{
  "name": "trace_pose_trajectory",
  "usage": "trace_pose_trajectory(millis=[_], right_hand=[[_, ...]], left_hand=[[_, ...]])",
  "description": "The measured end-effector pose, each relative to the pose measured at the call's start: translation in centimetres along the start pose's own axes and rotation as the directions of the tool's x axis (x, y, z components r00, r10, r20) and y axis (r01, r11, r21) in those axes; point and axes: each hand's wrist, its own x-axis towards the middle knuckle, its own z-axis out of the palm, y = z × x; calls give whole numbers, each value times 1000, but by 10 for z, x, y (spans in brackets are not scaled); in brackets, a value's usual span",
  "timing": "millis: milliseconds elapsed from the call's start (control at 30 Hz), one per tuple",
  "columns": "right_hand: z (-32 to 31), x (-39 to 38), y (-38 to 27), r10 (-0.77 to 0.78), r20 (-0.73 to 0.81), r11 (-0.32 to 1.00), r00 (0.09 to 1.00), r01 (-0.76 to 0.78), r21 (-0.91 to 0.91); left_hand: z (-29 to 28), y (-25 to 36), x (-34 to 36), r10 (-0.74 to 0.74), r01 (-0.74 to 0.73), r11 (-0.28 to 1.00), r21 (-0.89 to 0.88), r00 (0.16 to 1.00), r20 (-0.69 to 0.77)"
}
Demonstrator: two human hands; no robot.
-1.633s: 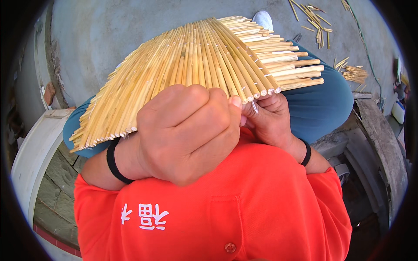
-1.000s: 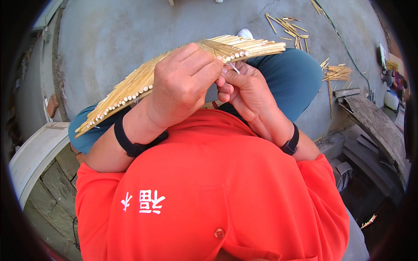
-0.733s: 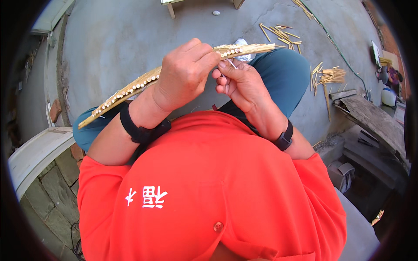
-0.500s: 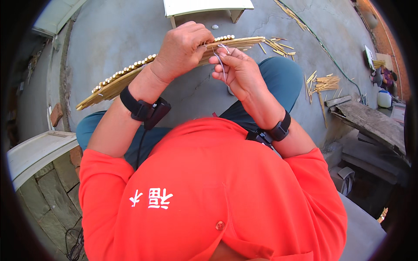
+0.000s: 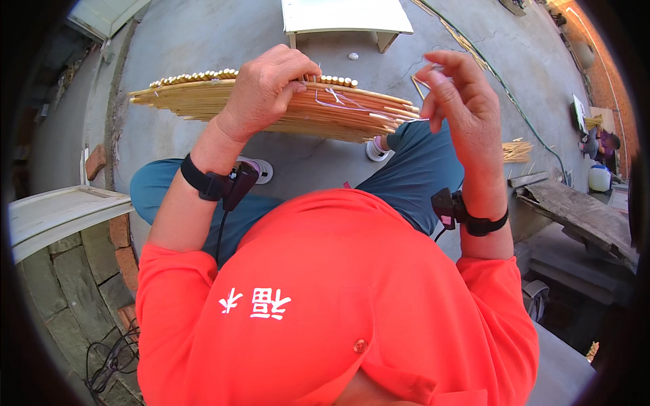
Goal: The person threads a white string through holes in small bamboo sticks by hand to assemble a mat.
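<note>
A mat of thin straw-coloured stalks point(image 5: 338, 111), bound side by side with thread, hangs in front of my knees. My left hand point(image 5: 264, 88) is closed on its upper edge, thumb and fingers pinched near a stitch; the exact grip is partly hidden. To the right, my right hand point(image 5: 464, 98) is raised off the mat with curled fingers, and a small pale strand shows at its thumb and forefinger. A thin whitish-purple thread point(image 5: 352, 107) runs loosely from the stitches across the stalks toward that hand. Cut stalk ends line the mat's top edge.
A white low table point(image 5: 349, 17) stands ahead. Loose stalks point(image 5: 516, 151) lie on the concrete floor to the right, near a green hose point(image 5: 514, 88). Weathered boards point(image 5: 575, 203) are at the right, and a white bench point(image 5: 68, 213) is at the left. Farther right, another person point(image 5: 602, 143) is partly visible.
My right hand has moved away from the mat, up and to the right, drawing thread. The mat has tilted so more of its face shows; my left hand still grips it.
</note>
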Motion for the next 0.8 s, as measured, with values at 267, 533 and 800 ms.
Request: trace_pose_trajectory(millis=[267,533,800], right_hand=[[-15,-13,-35,349,792,716,500,-688,119],[44,-64,11,4,318,960,948,85,-267],[78,-80,38,70,312,935,948,46,-351]], left_hand=[[21,8,-20,5,3,999,46,987,-163],[31,2,-14,0,23,993,112,980,-198],[44,0,4,24,0,991,133,984,-176]])
